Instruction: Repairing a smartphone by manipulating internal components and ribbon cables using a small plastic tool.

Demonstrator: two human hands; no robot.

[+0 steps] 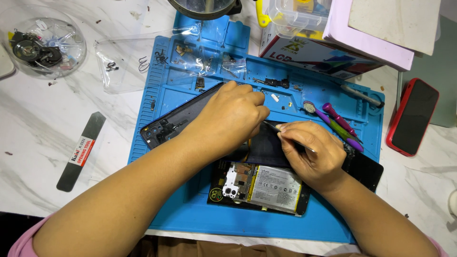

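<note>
While the blue repair mat (190,219) is sitting flat on the marble surface (43,123), I'm seeing the left hand (228,116) curled loosely, fingers bent down and pressing on a dark phone back cover (176,121) lying tilted across the mat; no real grip, just bracing. The right hand (312,154) is pinching narrow around thin metal tweezers (272,126), tips pointing left toward the left hand's knuckles. Just below both hands, an opened phone (266,185) is lying on the mat, battery and board facing up, partly hidden under the right wrist. A purple-and-green brush (335,124) and a purple-handled tool (339,119) are lying just right of the right hand, on the mat's right part. Small loose parts are sitting in the mat's upper trays; too small to tell what. Off the mat: a flat grey opening tool (81,151) lying on the surface to the left, a clear round dish (43,40) of parts at far left top, a red-cased phone (412,116) lying face up at right, well apart from the hands.
</note>
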